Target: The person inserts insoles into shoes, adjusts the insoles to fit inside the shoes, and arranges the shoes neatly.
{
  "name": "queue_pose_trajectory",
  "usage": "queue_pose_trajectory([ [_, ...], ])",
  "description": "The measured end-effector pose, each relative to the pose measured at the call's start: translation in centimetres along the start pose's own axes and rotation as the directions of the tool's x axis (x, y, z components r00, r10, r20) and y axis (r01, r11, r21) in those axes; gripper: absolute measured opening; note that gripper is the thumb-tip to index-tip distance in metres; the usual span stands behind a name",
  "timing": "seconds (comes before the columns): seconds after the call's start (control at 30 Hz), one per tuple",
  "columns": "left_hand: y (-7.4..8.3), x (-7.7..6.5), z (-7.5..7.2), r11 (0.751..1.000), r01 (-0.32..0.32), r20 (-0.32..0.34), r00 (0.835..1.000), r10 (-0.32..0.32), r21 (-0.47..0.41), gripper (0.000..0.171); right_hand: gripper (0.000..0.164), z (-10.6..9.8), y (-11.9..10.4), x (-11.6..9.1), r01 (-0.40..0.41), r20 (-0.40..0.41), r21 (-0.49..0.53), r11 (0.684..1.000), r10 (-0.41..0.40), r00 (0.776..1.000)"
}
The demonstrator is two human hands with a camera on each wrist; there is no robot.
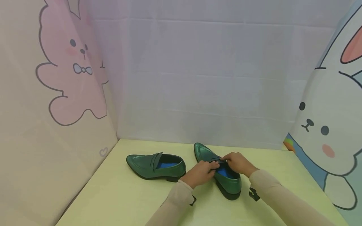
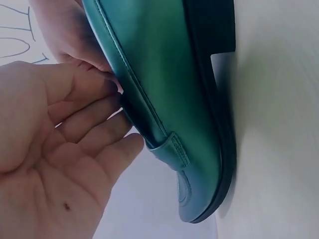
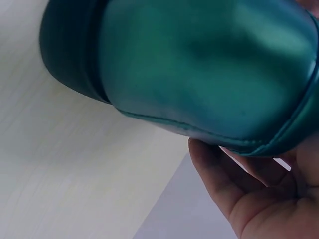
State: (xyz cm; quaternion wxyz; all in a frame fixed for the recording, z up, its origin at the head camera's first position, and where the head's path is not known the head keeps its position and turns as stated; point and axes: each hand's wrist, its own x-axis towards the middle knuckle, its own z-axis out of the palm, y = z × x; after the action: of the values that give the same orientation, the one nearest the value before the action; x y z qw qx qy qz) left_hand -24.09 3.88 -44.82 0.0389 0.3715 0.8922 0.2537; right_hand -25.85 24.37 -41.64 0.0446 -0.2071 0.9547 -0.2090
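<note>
A green loafer [image 1: 228, 185] with a blue insole stands on its dark sole, toe pointing away and to the left. My left hand [image 1: 201, 172] pinches the edge of its opening near the tongue; in the left wrist view the fingers [image 2: 94, 119] curl at that rim. From the other side, my right hand [image 1: 237, 162] grips the same part of the opening. The right wrist view shows the loafer's heel [image 3: 199, 69] close up, with right-hand fingers [image 3: 219, 174] along its far side. A matching green loafer [image 1: 147, 166] lies to the left, toe pointing left.
The shoes stand on a pale yellow table [image 1: 113, 194]. Behind it hangs a white cloth [image 1: 198, 78]. A printed pink rabbit [image 1: 73, 84] marks the left side cloth, and a white rabbit [image 1: 328, 125] the right one. Dark wrist mounts [image 1: 254, 194] hang below the sleeves.
</note>
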Motion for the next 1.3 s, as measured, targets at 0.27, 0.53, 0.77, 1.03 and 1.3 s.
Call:
queue_pose_trajectory([
  [0.27, 0.0, -0.4, -0.2, 0.974, 0.223, -0.152, 0.965, -0.214, 0.048, 0.034, 0.030, -0.2, 0.0, 0.8, -0.017, 0.024, -0.016, 1.000, 0.017, 1.000],
  [0.53, -0.5, -0.9, 0.7, 0.933, 0.346, -0.111, 0.928, -0.356, -0.102, 0.034, 0.033, -0.4, 0.0, 1.5, -0.006, 0.071, 0.003, 1.000, 0.006, 0.997],
  [0.77, -0.9, -0.9, 1.0, 0.944, 0.311, -0.139, 0.936, -0.324, -0.109, 0.035, 0.030, -0.1, 0.1, 2.0, -0.035, 0.061, 0.048, 0.998, 0.032, 0.998],
  [1.03, -0.8, -0.6, 1.2, 0.945, 0.314, -0.102, 0.941, -0.322, -0.088, 0.045, 0.030, 0.1, 0.3, 2.3, -0.032, 0.068, 0.029, 0.999, 0.030, 0.997],
  [1.3, -0.8, -0.5, 1.1, 0.949, 0.313, -0.082, 0.946, -0.315, -0.036, 0.050, 0.031, 0.3, -0.2, 2.5, -0.035, 0.067, 0.018, 0.999, 0.034, 0.997],
])
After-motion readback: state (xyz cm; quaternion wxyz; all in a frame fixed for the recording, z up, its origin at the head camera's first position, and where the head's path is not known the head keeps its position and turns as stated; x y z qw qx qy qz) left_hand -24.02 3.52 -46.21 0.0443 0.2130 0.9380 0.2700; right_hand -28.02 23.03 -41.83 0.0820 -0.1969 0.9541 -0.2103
